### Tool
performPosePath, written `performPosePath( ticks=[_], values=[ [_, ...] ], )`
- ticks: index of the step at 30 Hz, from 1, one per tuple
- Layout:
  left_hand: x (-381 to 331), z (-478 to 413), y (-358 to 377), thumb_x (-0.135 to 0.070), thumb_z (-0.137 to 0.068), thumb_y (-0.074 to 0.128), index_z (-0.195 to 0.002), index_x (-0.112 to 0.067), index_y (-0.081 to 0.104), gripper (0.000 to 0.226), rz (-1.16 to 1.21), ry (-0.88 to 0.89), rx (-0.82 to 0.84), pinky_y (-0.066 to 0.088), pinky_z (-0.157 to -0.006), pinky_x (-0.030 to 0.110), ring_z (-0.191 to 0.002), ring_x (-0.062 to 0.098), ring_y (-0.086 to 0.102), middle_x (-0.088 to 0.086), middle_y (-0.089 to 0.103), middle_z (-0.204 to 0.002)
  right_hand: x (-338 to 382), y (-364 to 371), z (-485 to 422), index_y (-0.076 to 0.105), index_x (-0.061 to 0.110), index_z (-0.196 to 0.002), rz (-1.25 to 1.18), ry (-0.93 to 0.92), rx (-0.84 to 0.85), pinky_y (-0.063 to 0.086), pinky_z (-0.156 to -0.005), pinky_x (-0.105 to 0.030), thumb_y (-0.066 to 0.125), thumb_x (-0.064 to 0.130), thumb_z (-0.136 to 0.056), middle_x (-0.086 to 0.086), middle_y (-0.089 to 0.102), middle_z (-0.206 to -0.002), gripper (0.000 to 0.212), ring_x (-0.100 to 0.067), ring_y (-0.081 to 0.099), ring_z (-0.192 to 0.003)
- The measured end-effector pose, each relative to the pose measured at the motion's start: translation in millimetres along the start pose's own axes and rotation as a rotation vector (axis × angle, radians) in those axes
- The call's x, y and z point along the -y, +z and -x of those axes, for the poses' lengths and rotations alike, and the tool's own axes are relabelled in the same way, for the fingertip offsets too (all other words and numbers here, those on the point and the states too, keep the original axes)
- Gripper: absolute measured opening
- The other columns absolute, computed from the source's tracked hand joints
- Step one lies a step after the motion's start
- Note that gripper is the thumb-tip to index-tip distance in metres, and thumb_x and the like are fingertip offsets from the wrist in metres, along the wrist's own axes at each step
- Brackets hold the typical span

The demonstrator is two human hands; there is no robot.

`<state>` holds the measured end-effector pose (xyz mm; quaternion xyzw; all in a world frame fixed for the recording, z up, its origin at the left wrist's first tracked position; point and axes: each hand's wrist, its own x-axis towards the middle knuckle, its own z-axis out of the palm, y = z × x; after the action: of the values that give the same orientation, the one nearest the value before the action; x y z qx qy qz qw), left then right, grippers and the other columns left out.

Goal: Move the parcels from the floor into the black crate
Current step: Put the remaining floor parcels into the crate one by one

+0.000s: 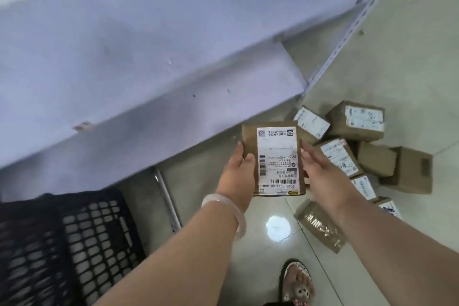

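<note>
A flat brown parcel (pixel 273 136) with a white shipping label hangs in the air above the floor. My left hand (pixel 239 176) grips its left edge, thumb on top. My right hand (pixel 320 169) sits at the parcel's right edge with fairly straight fingers; whether it holds the parcel is unclear. The black lattice crate (pixel 82 243) stands at the lower left, well left of the parcel. Several more brown parcels (pixel 357 122) lie in a heap on the floor to the right, and one taped parcel (pixel 320 226) lies under my right forearm.
A pale shelf unit (pixel 149 57) with a perforated metal upright (pixel 347 32) fills the upper left, above the crate. The floor is glossy light tile (pixel 409 45). My foot in a patterned sandal (pixel 296 283) stands at the bottom centre.
</note>
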<state>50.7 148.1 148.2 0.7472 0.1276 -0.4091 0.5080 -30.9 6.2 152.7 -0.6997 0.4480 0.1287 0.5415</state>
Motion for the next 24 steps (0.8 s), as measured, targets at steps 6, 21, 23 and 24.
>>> performPosePath(
  ticks=[6, 21, 23, 24],
  values=[
    [-131, 143, -53, -0.021, -0.099, 0.033, -0.13, -0.029, 0.049, 0.036, 0.124, 0.179, 0.127, 0.056, -0.075, 0.024, -0.09, 0.009, 0.068, 0.0, 0.068, -0.113, 137, -60, 138, 0.045, 0.058, -0.123, -0.058, -0.141, -0.099, 0.045, -0.061, -0.008, 0.04, 0.04, -0.099, 0.033, 0.064, -0.077, 0.031, 0.012, 0.062, -0.069],
    [-255, 465, -183, -0.026, -0.101, 0.032, -0.115, -0.034, 0.054, 0.027, 0.296, 0.497, -0.039, 0.05, -0.076, 0.027, -0.089, 0.004, 0.061, -0.01, 0.065, -0.102, 328, -90, 438, 0.047, 0.045, -0.134, -0.076, -0.62, 0.016, 0.044, -0.098, -0.037, 0.031, 0.035, -0.101, 0.011, 0.057, -0.124, 0.038, -0.012, 0.053, -0.109],
    [-252, 498, -205, -0.028, -0.101, 0.031, -0.105, -0.038, 0.057, 0.028, 0.279, 0.525, -0.113, 0.05, -0.077, 0.03, -0.089, 0.005, 0.061, -0.012, 0.066, -0.1, 341, -77, 467, 0.044, 0.044, -0.137, -0.06, -0.686, 0.079, 0.043, -0.102, -0.043, 0.03, 0.033, -0.101, 0.008, 0.055, -0.129, 0.04, -0.014, 0.051, -0.114],
    [-250, 515, -218, -0.03, -0.101, 0.03, -0.111, -0.037, 0.056, 0.029, 0.277, 0.532, -0.148, 0.051, -0.082, 0.033, -0.092, 0.007, 0.062, -0.009, 0.066, -0.105, 346, -69, 480, 0.044, 0.044, -0.136, -0.067, -0.718, 0.112, 0.045, -0.101, -0.042, 0.031, 0.032, -0.101, 0.009, 0.055, -0.127, 0.039, -0.012, 0.051, -0.111]
  ],
)
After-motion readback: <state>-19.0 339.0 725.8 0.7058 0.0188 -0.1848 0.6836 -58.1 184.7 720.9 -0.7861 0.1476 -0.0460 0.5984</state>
